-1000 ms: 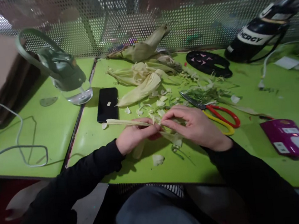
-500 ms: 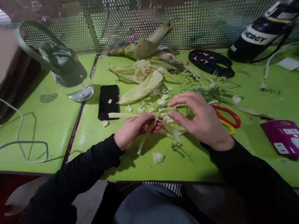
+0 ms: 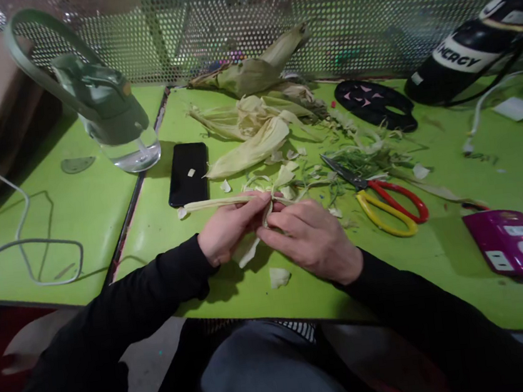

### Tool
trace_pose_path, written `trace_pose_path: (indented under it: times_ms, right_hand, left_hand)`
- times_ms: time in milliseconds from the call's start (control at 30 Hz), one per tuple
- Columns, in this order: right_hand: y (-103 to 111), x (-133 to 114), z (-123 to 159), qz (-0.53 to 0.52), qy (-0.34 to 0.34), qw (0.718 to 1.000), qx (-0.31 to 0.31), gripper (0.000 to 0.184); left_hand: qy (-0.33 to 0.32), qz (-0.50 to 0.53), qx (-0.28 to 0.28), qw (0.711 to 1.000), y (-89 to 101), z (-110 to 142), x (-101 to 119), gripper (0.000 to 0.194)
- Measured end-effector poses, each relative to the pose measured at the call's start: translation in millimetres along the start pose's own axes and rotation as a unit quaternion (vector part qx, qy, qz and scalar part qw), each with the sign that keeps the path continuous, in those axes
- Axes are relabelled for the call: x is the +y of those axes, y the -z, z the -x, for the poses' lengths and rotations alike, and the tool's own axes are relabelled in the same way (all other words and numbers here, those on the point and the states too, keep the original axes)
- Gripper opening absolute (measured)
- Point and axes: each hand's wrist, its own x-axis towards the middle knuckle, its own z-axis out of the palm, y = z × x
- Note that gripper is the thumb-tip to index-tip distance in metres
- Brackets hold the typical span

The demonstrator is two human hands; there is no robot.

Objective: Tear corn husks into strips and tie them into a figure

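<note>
Corn husk strips point(image 3: 217, 203) cross between my two hands over the green table. My left hand point(image 3: 230, 226) pinches them where they meet, with one pale strip running out to the left over its back. Close against it, my right hand point(image 3: 313, 237) has its fingers closed on a strip hanging toward me; its fingertips are partly hidden. Right of my hands lie scissors point(image 3: 364, 184) with one red and one yellow handle, blades apart. Behind my hands are loose corn husks point(image 3: 256, 146) and green shreds point(image 3: 366, 162).
A black phone point(image 3: 187, 176) lies left of the husks, near a green water bottle point(image 3: 115, 118). At the right are a black palette-shaped board point(image 3: 374, 104), a black bottle point(image 3: 458, 60) and a purple power strip point(image 3: 515, 242). A perforated screen point(image 3: 204, 26) closes off the back.
My right hand has moved left and down, from a strip on the right to one in front, beside my left hand. The scissors are now uncovered. The view has shifted slightly.
</note>
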Motion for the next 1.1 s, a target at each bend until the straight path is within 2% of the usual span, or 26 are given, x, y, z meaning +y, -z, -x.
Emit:
trace_pose_path:
  times_ms: [100,200,300,400,467,567,700,800,933,1033,1100]
  right_hand:
    - [-0.3,0.7,1.6,-0.046,-0.008,0.999,0.006,0.019]
    - [2.8,1.2,1.8,-0.114,-0.125,0.985,0.044,0.012]
    - [6.3,1.2,-0.2,-0.154,-0.28,0.945,0.072,0.006]
    - [7.7,1.3,-1.9,-0.214,-0.393,0.894,0.015,0.01]
    - [7.1,1.3,-1.6,-0.232,-0.426,0.874,-0.003,0.014]
    - [5.3,1.7,1.0,-0.229,-0.436,0.87,-0.009,0.018]
    - [7.1,4.1,3.4,-0.243,-0.438,0.865,-0.03,0.022]
    - [12.8,5.6,1.6,-0.206,-0.37,0.905,-0.047,0.016]
    - [18.8,4.7,-1.1,-0.129,-0.265,0.954,-0.051,0.011]
    - [18.9,4.1,-0.9,-0.092,-0.21,0.972,-0.057,0.01]
    - [17.2,4.3,0.1,-0.09,-0.217,0.971,-0.046,0.01]
  left_hand:
    - [-0.003,-0.011,-0.007,1.0,2.8,-1.0,0.4,0.018]
    - [-0.021,-0.061,-0.022,0.998,4.8,-1.7,2.3,0.019]
    - [-0.047,-0.111,-0.051,0.991,5.1,-0.8,4.7,0.02]
    - [-0.041,-0.122,-0.077,0.989,4.9,0.4,6.3,0.024]
    - [-0.038,-0.119,-0.082,0.989,4.8,0.7,6.2,0.025]
    - [-0.044,-0.126,-0.071,0.988,4.2,0.0,5.2,0.025]
    - [-0.07,-0.132,-0.022,0.988,2.7,-2.5,5.8,0.017]
    - [-0.091,-0.124,0.016,0.988,2.6,-5.2,7.9,0.012]
    - [-0.12,-0.172,0.023,0.977,7.0,-8.3,7.1,0.009]
    - [-0.147,-0.269,0.003,0.952,12.1,-8.8,3.0,0.014]
    - [-0.159,-0.325,-0.026,0.932,13.7,-8.0,0.7,0.016]
